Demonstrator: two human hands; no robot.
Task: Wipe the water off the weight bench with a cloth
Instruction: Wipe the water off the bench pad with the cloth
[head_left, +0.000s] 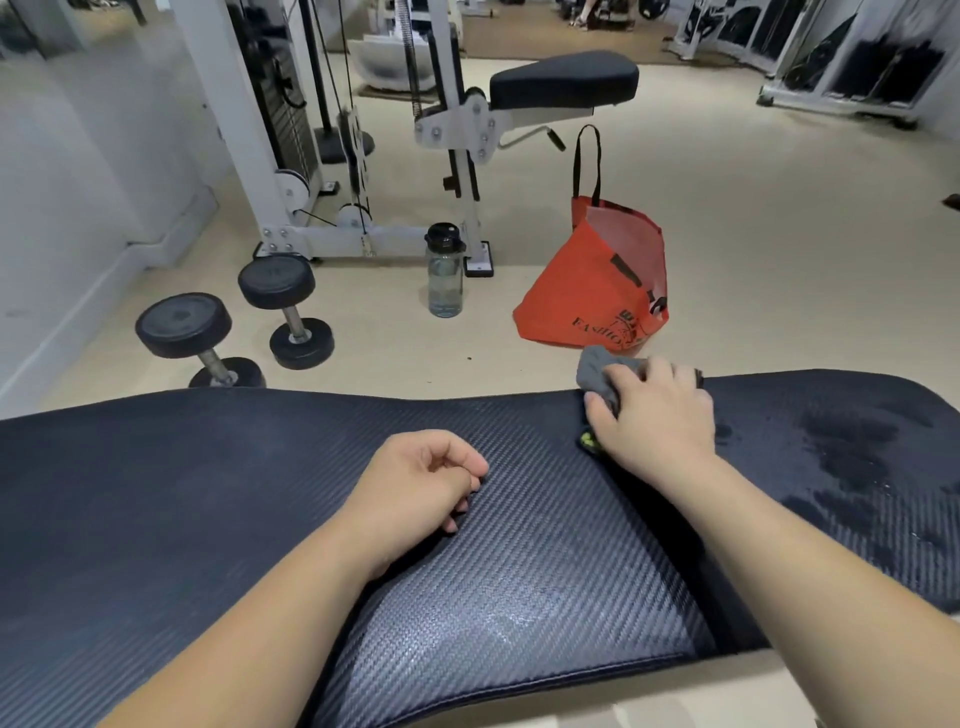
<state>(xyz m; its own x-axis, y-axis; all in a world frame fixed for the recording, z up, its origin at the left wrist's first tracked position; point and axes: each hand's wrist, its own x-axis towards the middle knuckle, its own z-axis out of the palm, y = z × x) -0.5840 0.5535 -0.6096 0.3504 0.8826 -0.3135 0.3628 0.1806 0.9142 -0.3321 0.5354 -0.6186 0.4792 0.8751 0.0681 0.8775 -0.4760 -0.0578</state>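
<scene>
The weight bench (208, 478) is a long black pad with a carbon-weave texture, running across the whole frame. Dark wet patches (852, 447) show on its right section. My right hand (657, 415) presses a grey cloth (597, 376) against the bench's far edge, beside the gap between the two pads. A small green-and-black tag (588, 441) peeks out beneath that hand. My left hand (423, 488) rests on the middle of the pad, fingers curled in a loose fist, holding nothing.
On the floor beyond the bench stand an orange tote bag (592, 291), a clear water bottle (445, 270) and two black dumbbells (285, 312). A white cable machine (457, 119) with a black seat rises behind them. A wall runs along the left.
</scene>
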